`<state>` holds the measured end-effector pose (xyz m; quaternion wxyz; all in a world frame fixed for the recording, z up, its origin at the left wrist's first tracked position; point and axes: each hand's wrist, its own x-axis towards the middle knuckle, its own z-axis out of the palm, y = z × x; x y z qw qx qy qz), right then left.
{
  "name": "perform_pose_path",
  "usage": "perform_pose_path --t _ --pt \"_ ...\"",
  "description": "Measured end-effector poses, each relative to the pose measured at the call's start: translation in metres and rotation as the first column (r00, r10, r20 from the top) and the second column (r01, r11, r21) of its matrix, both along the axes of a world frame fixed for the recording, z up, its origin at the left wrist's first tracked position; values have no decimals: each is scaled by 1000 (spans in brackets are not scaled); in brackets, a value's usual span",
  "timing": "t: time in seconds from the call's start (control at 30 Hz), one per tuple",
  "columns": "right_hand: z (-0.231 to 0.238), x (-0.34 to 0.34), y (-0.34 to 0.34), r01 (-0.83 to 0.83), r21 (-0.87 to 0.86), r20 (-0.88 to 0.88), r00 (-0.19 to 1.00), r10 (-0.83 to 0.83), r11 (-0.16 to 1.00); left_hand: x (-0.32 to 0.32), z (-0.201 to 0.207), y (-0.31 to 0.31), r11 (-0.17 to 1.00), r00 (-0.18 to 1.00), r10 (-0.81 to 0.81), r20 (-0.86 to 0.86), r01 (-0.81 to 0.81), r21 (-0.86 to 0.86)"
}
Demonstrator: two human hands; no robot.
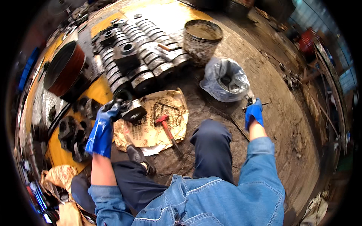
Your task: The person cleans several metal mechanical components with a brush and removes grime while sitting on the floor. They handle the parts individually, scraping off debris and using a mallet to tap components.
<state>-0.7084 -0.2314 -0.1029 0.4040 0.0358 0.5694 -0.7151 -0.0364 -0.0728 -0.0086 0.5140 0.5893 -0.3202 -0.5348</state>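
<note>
My left hand, in a blue glove, has its fingers curled on a dark metal part beside a square metal block. How far the fingers wrap is hard to see in the shadow. Off to the right, my gloved right hand grips a small metal tool with a thin crossbar, just beyond the rim of a clear plastic bag. Between my hands, a stained paper sheet lies on the floor. On it rests a red-headed hammer with a dark grip.
Rows of stacked metal rings lie ahead, topped by a bored block. A grimy bucket stands at their right end. Left is a rusty brown drum; dark castings sit below it. Timber and scrap line the right edge.
</note>
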Motion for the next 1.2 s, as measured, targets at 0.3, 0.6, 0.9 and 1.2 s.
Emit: perform_pose_path --t 0.3,0.6,0.9,1.2 --pt "140 229 17 -986 -68 -599 163 784 153 -3 37 38 973 976 162 -148 -183 -138" --pt "205 394 128 -908 396 -864 -317 -391 -138 30 21 54 997 988 72 140 -76 26" --pt "183 393 121 -869 492 -761 -399 -512 -53 37 6 38 967 898 -134 419 26 252" --pt "183 391 118 -862 505 -768 -421 -482 -51 38 0 39 939 858 -210 469 45 340"
